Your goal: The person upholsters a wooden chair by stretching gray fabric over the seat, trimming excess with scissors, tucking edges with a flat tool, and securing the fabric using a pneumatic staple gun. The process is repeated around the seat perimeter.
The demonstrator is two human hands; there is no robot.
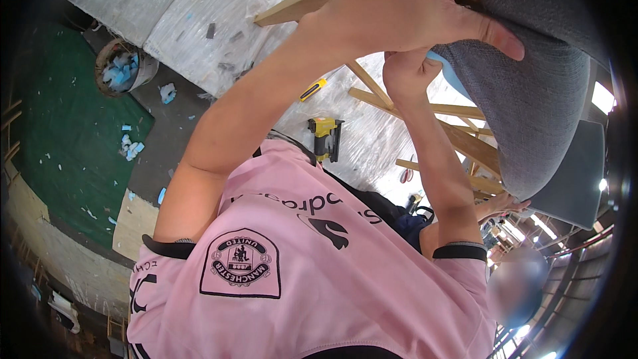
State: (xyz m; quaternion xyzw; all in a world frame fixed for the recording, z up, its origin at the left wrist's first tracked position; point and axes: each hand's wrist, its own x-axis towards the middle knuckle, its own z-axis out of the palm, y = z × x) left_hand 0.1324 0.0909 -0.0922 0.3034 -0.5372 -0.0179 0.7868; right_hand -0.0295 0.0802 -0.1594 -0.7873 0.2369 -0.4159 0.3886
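Note:
My left hand [405,10] reaches across to the top of a grey fabric-covered furniture piece [531,93]. Its thumb stretches over the fabric and the hand appears to grip the edge; the other fingers run out of sight at the top. Just below it, my right hand [407,74] is closed in a fist at the piece's underside, beside a strip of light blue material [452,80]. What lies inside that fist is hidden. Wooden rails [465,139] of a frame show under the upholstery, and a longer wooden bar [292,8] sticks out at upper left.
A yellow and black staple gun [324,138] and a yellow utility knife [312,90] lie on the plastic-covered table [179,20], near scissors [406,175]. A bucket [143,70] of blue foam scraps stands at left. Another person's hand [495,206] touches the piece at lower right.

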